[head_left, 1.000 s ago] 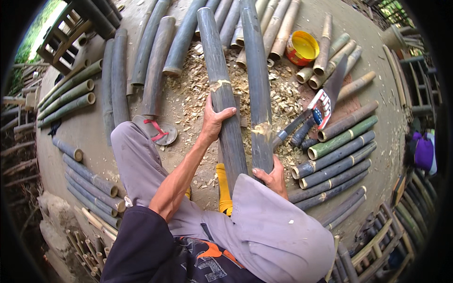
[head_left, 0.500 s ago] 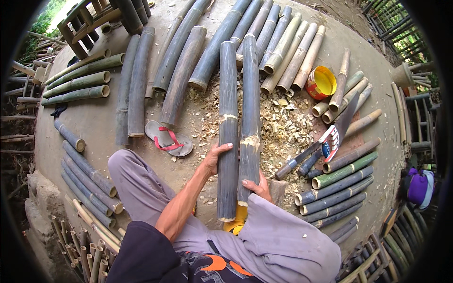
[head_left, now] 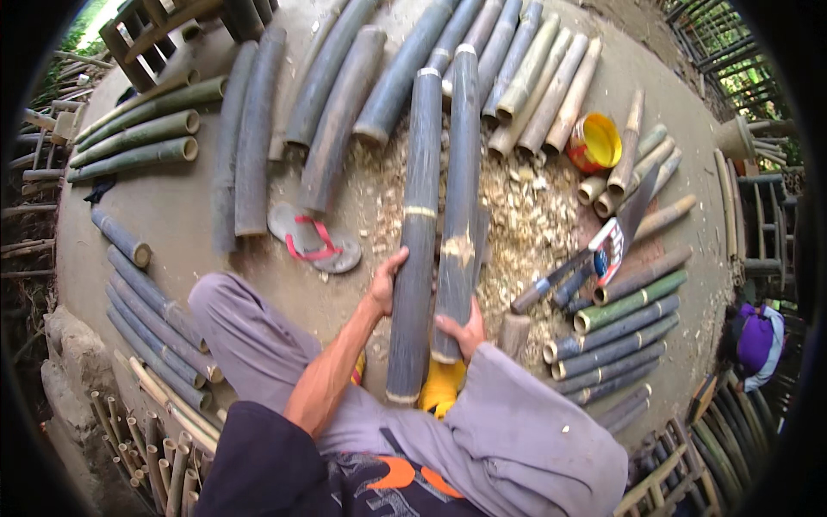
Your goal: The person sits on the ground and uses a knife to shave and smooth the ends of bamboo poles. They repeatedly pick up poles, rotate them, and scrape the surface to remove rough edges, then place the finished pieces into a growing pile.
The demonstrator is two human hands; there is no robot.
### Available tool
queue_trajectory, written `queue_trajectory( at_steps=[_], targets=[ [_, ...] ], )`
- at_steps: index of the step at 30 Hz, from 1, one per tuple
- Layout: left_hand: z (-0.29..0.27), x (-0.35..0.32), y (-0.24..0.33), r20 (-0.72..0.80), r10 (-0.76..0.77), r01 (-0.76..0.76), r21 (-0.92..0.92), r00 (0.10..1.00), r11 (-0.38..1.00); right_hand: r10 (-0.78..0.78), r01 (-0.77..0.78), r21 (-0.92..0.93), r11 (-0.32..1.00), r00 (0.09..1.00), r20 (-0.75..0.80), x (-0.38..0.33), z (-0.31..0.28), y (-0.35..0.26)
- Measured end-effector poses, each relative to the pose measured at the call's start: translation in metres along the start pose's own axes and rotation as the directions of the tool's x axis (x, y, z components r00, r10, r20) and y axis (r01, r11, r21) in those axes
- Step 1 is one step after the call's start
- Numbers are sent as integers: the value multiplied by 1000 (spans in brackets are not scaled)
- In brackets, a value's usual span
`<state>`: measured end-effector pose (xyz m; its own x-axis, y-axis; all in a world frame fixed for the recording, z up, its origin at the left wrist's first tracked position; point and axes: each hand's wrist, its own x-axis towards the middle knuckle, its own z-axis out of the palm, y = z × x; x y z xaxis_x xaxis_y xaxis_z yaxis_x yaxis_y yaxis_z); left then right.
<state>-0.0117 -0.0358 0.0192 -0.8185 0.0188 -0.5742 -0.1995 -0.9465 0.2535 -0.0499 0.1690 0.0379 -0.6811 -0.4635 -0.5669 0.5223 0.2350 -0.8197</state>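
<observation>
Two long dark bamboo poles stand nearly side by side before me, their far ends leaning away over the wood chips. My left hand (head_left: 385, 283) grips the left bamboo pole (head_left: 417, 250), thumb along its side, the other fingers hidden behind it. That pole has a pale ring at its node and reaches lower toward my lap. Round the lower part of the right bamboo pole (head_left: 459, 164) my right hand (head_left: 466, 331) is closed, the thumb in front. A pale scraped patch marks this pole's node. A narrow gap separates the two poles.
Wood chips (head_left: 534, 207) cover the ground ahead. On the right lie a long-bladed knife (head_left: 551, 283), a handsaw (head_left: 607, 250) and several bamboo lengths (head_left: 616, 340). A yellow-lined can (head_left: 597, 142) stands behind them. A grey sandal (head_left: 314, 239) lies left, among more bamboo. Another person (head_left: 756, 340) is far right.
Both poles have tilted slightly, their far ends shifting right and their near ends left. My hands have moved a little left with them. The whole view has shifted slightly.
</observation>
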Motion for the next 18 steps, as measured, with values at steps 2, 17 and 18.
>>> queue_trajectory(
  at_steps=[2, 17, 18],
  targets=[
    [-10, -9, -11, -11, -41, 41, -1, 999, 999, 65, -67, 28, 997, 995, 73, -6, 9, -20],
    [-7, -9, -1, 175, -39, 58, -108, 984, 992, -102, 100, -71, 992, 995, -23, -12, 13, -22],
    [-8, -9, -1, 163, -36, 51, -92, 986, 994, -108, 107, -73, 992, 994, -19, -12, 13, -28]
  ],
)
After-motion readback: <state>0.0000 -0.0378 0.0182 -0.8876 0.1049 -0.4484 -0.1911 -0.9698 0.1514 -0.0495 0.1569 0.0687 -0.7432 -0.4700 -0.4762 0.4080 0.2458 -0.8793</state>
